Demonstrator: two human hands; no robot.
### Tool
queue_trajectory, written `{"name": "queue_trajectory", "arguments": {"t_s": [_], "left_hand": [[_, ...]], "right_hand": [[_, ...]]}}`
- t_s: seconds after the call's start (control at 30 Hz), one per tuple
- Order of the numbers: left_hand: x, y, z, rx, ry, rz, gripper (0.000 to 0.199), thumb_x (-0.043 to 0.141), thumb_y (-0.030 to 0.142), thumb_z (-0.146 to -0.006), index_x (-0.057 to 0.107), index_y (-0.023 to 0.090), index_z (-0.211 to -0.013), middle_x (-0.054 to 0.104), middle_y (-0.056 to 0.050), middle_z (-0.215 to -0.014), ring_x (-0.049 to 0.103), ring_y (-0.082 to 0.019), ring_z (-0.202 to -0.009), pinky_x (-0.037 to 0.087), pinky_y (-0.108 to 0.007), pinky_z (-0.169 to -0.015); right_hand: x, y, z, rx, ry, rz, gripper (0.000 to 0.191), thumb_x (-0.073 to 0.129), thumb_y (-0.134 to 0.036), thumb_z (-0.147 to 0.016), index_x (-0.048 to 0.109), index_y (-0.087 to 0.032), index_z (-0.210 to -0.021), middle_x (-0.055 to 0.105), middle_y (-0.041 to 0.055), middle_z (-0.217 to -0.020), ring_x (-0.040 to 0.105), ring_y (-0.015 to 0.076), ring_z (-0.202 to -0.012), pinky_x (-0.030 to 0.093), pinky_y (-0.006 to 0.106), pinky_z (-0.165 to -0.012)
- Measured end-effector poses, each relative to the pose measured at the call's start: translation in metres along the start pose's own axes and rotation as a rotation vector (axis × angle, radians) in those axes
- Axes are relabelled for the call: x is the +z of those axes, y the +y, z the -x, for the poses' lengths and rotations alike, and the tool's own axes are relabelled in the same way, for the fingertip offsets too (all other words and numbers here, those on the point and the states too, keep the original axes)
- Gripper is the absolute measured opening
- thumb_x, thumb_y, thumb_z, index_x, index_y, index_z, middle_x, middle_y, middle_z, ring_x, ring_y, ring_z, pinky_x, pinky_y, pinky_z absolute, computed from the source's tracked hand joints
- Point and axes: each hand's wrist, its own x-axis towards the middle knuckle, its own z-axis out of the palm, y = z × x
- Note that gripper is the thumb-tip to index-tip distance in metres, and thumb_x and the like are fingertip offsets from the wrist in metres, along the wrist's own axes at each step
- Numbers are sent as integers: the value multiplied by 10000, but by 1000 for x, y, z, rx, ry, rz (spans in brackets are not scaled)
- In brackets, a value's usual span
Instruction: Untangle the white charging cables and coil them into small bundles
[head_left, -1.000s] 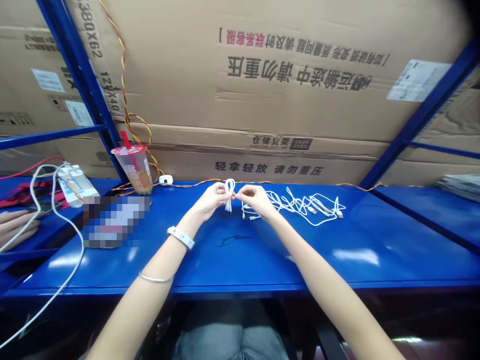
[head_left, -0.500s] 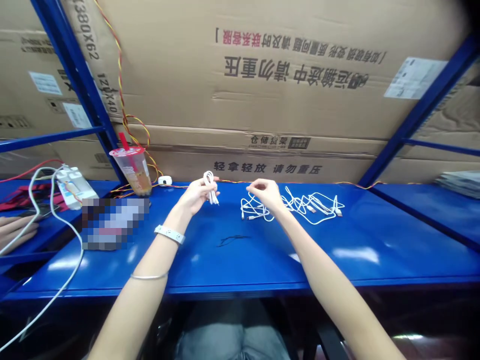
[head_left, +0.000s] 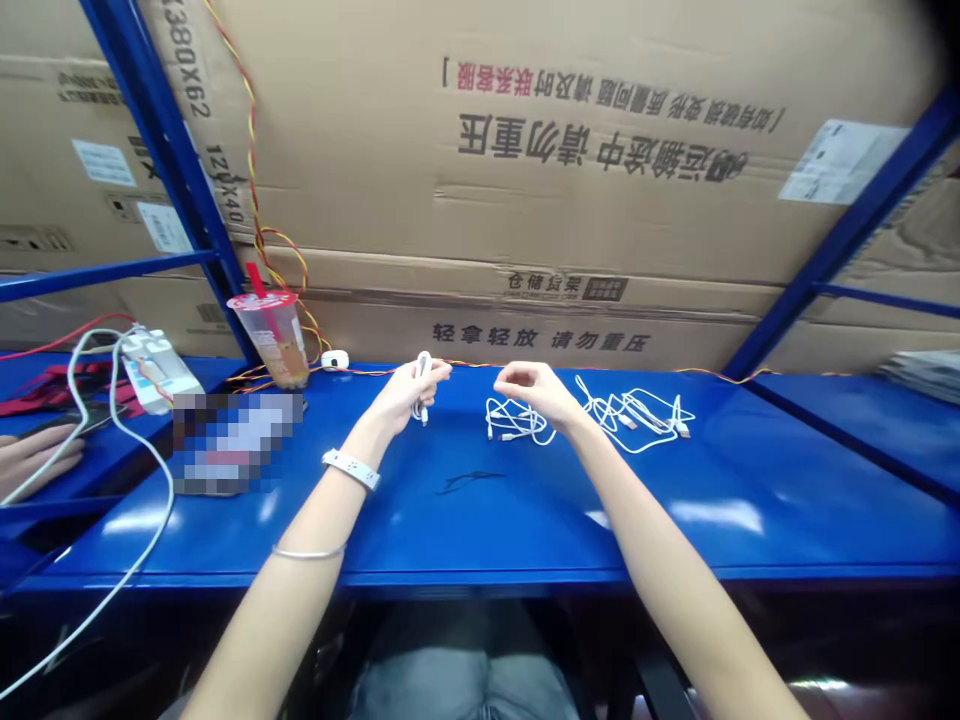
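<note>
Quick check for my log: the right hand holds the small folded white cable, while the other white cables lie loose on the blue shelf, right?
No: the head view shows the left hand holding the small folded white cable, not the right hand; the other white cables lie loose on the blue shelf.

A glossy blue steel shelf [head_left: 525,540] runs across the lower frame, with a separate section at far right. Near its back edge, centre right, lie a loose coil of white cable [head_left: 517,420] and, just beside it, a larger tangle of white cable [head_left: 637,418]. A thin black mark [head_left: 469,482] sits in front of them. Toward the left stand a plastic cup with a red straw [head_left: 271,340] and a small white plug [head_left: 335,359], with a pixelated object [head_left: 229,443] nearer the front. A twisted orange-yellow wire [head_left: 450,367] trails along the back. At upper left lie a white box [head_left: 157,370] and red cloth [head_left: 45,382]; a stack of papers [head_left: 922,368] rests at far right.
</note>
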Motion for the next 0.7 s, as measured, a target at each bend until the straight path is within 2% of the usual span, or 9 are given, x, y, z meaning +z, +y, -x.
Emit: {"name": "queue_trajectory", "arguments": {"t_s": [0.1, 0.2, 0.37, 0.47, 0.57, 0.7], "left_hand": [[-2, 3, 4, -54, -129, -30, 312, 739, 369, -717, 570, 119, -798, 547, 4, -694, 304, 14, -423, 221, -155, -410], [-4, 5, 6, -71, -199, -111, 303, 745, 353, -703, 559, 133, -798, 584, -12, -715, 334, 2, -427, 206, -164, -413], [-4, 7, 7, -25, -216, -378, 294, 729, 319, -676, 570, 167, -871, 599, 3, -643, 455, -70, -477, 279, -185, -437], [0, 7, 8, -5, -258, -561, 238, 699, 288, -663, 547, 175, -806, 592, 13, -643, 548, -122, -568, 349, -206, -478], [4, 9, 12, -13, -382, -714, 199, 666, 253, -648, 493, 183, -717, 529, 42, -617, 565, -135, -594, 374, -223, -510], [6, 17, 17, -58, -637, -934, 237, 662, 258, -637, 435, 190, -636, 466, 57, -577, 500, -117, -549, 338, -230, -509]], "right_hand": [[-5, 0, 0, -10, -41, 50, 264, 671, -402, -718, 643, -140, -742, 590, 14, -711, 505, 121, -653, 396, 260, -624], [-9, -1, 1, -7, -76, 83, 262, 663, -398, -729, 637, -137, -732, 594, 21, -715, 507, 125, -654, 395, 263, -624], [-18, -6, 3, -27, -180, 182, 261, 641, -400, -758, 642, -140, -749, 609, 25, -725, 521, 132, -662, 398, 263, -633], [-23, -10, 4, -31, -290, 310, 260, 635, -398, -769, 657, -141, -742, 648, 45, -782, 553, 150, -714, 404, 265, -664], [-23, -11, 6, -9, -456, 405, 232, 645, -376, -760, 684, -149, -739, 675, 45, -795, 576, 162, -751, 406, 266, -692], [-14, -7, 6, 43, -673, 384, 179, 647, -326, -746, 704, -157, -760, 690, 34, -769, 597, 156, -735, 421, 250, -681]]}}
